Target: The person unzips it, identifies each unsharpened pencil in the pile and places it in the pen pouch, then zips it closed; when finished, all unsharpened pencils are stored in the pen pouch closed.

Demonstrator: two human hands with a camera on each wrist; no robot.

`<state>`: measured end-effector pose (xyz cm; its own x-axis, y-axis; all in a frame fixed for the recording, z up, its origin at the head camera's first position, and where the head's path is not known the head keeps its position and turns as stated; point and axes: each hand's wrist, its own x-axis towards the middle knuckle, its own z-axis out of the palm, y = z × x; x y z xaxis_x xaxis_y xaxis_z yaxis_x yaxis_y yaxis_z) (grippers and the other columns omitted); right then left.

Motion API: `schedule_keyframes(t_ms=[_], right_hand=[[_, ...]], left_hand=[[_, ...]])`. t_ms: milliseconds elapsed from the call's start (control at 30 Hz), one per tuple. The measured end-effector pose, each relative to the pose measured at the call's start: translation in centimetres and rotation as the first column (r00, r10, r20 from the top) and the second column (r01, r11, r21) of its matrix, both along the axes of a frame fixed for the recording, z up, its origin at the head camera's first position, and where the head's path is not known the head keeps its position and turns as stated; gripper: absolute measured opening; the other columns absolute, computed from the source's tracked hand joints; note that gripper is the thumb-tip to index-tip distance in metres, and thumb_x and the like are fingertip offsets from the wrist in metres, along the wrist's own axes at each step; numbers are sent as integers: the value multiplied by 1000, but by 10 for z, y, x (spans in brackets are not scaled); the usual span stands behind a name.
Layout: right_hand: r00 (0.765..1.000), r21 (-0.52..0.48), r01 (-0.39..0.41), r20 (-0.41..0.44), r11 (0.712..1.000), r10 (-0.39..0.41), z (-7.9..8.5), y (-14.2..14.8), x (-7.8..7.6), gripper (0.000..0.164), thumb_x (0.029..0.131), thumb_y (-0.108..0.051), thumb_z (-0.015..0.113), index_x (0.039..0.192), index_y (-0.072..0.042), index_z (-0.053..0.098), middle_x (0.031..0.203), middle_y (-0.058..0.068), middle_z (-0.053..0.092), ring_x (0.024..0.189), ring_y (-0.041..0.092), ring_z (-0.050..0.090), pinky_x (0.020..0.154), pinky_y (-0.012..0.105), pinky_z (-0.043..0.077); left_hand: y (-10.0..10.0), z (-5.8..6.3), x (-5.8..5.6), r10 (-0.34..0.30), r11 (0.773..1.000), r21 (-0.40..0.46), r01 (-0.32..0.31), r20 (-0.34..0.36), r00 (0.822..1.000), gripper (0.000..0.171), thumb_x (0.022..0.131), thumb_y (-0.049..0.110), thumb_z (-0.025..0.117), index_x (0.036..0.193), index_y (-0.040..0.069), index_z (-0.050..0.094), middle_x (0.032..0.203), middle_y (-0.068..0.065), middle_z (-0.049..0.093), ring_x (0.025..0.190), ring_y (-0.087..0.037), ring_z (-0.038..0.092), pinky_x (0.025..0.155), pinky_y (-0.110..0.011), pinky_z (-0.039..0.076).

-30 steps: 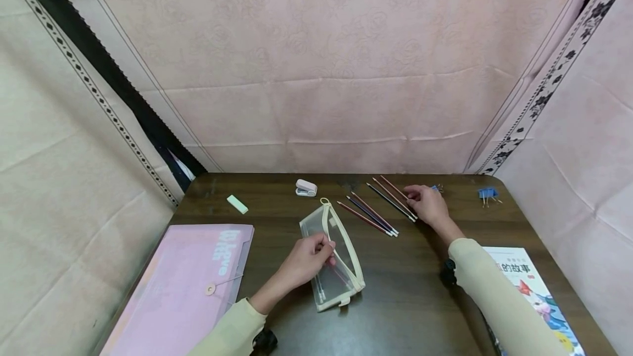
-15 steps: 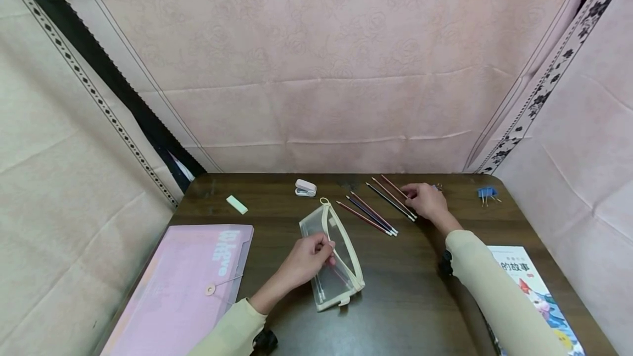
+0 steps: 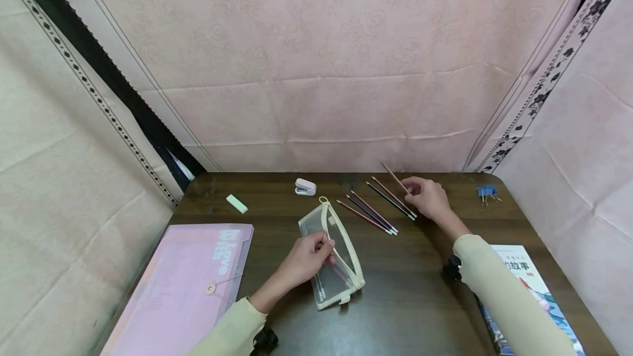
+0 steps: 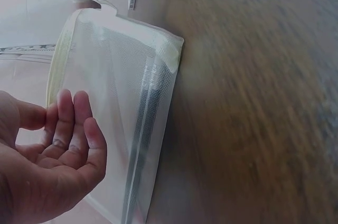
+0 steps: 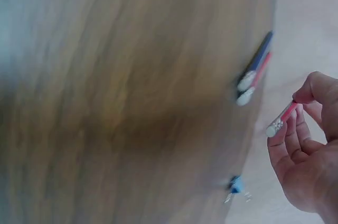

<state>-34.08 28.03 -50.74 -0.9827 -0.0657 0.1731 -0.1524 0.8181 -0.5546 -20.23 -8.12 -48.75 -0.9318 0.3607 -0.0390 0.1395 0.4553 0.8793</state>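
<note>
A see-through mesh pencil case (image 3: 326, 296) with cream trim lies slanted mid-table. My left hand (image 3: 312, 254) pinches its edge between thumb and fingers, closely seen with the case (image 4: 119, 49) in the left wrist view. Long thin shapes show faintly through the mesh. At the back right, my right hand (image 3: 429, 198) pinches a reddish pencil (image 3: 394, 177) near its pale end, the pointed end raised. That end of the pencil (image 5: 284, 118) shows between thumb and fingers in the right wrist view. Two pencils (image 3: 390, 201) lie just left of this hand; another group of pencils (image 3: 367, 214) lies nearer the case.
A white stapler (image 3: 305, 187) and a pale green eraser-like block (image 3: 237, 204) lie toward the back. A pink document folder (image 3: 183, 284) covers the left side. On the right are a blue binder clip (image 3: 487, 193) and a book (image 3: 529, 279), partly under my right sleeve.
My right hand has lifted the rightmost pencil off the table, its tip now higher than before. The left hand and the pencil case have stayed in place.
</note>
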Motion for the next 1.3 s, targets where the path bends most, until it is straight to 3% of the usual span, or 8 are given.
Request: schedule_keyframes(t_ms=[200,267,433,567,733,933,1100,1300], right_hand=[[999,-243,-32,-23,969,28,20,-21,19,36,82,-9,69,117,-20,66,90,2,68,77,13,62,68,28,46],[998,-365,-61,-11,929,61,28,-30,27,37,83,-5,67,119,-15,65,90,5,67,75,11,61,63,26,48],[983,-606,-98,63,790,170,42,-53,49,38,85,0,64,123,-6,60,88,2,65,68,7,59,55,29,50],[960,-670,-77,150,738,237,49,-72,67,37,87,-2,64,123,-10,59,86,-4,65,67,10,58,58,33,52],[908,-701,-67,252,710,334,49,-91,86,36,87,-3,64,121,-13,59,95,9,64,72,15,56,60,35,51],[855,-676,-68,340,734,392,42,-105,110,37,84,-5,67,120,-12,60,95,12,63,72,18,58,61,39,54],[807,-658,-109,378,745,453,35,-113,125,39,85,-5,66,123,-6,58,103,29,62,71,18,60,59,37,54],[802,-683,-94,380,725,462,26,-129,128,37,85,-1,64,122,-3,58,101,29,63,68,18,61,57,34,53]], left_hand=[[0,0,-1,9,1000,3,-9,17,1000,33,97,45,51,81,17,57,74,4,70,76,-17,66,64,-26,48],[1,-1,-1,13,1000,-2,-13,21,1000,33,97,44,51,81,17,57,74,4,70,75,-16,65,63,-26,48],[1,0,-1,13,1000,4,-13,15,1000,29,99,37,51,80,16,57,74,3,70,73,-14,64,61,-26,48],[-1,0,0,19,1000,11,-19,11,1000,30,99,38,51,80,15,57,74,3,70,74,-15,65,63,-26,49],[-4,1,0,32,999,28,-33,11,999,32,99,39,51,80,14,57,74,2,71,75,-16,66,64,-26,49],[-2,1,-2,31,999,19,-31,-6,1000,34,98,45,50,79,16,58,73,5,71,73,-11,65,64,-24,49],[3,3,-2,27,999,22,-27,-2,1000,32,99,40,51,80,16,58,74,3,71,73,-14,64,62,-25,48],[5,3,-1,24,1000,9,-24,18,1000,30,99,37,51,80,16,58,74,3,71,73,-13,63,63,-27,48]])
